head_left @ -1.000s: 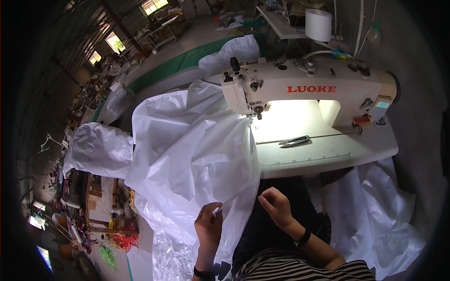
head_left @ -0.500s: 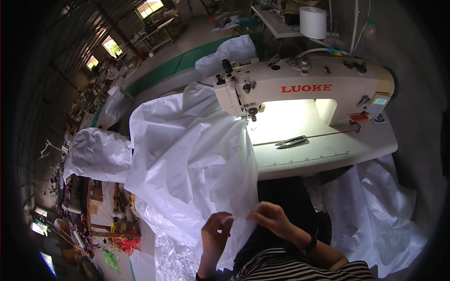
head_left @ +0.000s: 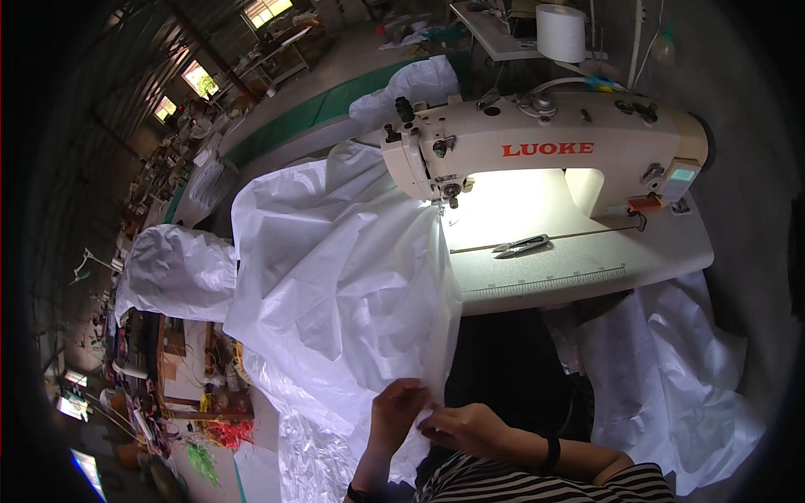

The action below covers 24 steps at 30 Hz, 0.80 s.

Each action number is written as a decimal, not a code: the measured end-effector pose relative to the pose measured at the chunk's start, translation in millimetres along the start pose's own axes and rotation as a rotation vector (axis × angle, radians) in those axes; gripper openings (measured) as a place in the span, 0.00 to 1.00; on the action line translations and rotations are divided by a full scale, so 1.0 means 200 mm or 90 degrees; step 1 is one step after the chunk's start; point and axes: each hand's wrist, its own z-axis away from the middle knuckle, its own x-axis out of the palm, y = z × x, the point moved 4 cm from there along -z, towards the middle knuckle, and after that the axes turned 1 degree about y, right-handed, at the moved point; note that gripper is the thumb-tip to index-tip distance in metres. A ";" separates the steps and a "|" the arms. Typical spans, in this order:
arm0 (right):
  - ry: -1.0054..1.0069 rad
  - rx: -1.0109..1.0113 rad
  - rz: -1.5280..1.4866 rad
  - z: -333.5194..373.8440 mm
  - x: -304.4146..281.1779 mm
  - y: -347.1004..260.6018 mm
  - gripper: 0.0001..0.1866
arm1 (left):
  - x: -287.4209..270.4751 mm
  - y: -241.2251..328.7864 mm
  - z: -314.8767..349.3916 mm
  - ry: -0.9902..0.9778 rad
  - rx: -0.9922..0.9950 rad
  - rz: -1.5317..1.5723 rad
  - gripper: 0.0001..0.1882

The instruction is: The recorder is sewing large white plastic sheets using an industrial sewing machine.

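White, crinkled sheet material (head_left: 335,260) drapes from under the needle of a sewing machine (head_left: 545,134) down toward my lap. At its lower right edge my left hand (head_left: 397,411) is closed, pinching the white sheet. Close beside it, my right hand (head_left: 465,429) is also closed, with its fingertips on the same edge. The two hands nearly touch. Thread snips (head_left: 521,246) lie on the machine bed (head_left: 537,281), right of the needle.
More white sheeting (head_left: 671,377) hangs at the right below the machine. A white thread cone (head_left: 560,33) stands behind it. Another white bundle (head_left: 180,272) lies at the left, near a cluttered wooden shelf (head_left: 184,369). A long green surface (head_left: 310,117) runs behind.
My right hand has moved down and left, closer to my left hand. My left hand has shifted slightly right. The sheet's lower edge has moved with them.
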 end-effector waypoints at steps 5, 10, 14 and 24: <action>0.155 0.263 -0.102 0.07 -0.11 0.32 0.11 | -0.07 0.06 0.04 0.180 0.117 -0.189 0.08; 0.162 0.339 -0.458 -0.02 0.05 0.79 0.27 | -0.02 0.08 0.06 0.053 0.147 -0.221 0.09; 0.019 0.390 -0.558 0.11 0.22 0.80 0.22 | -0.05 0.17 0.07 0.127 0.228 -0.315 0.08; 0.046 0.227 -0.076 0.18 -0.14 0.17 0.11 | 0.07 0.32 0.09 0.039 0.390 -0.474 0.07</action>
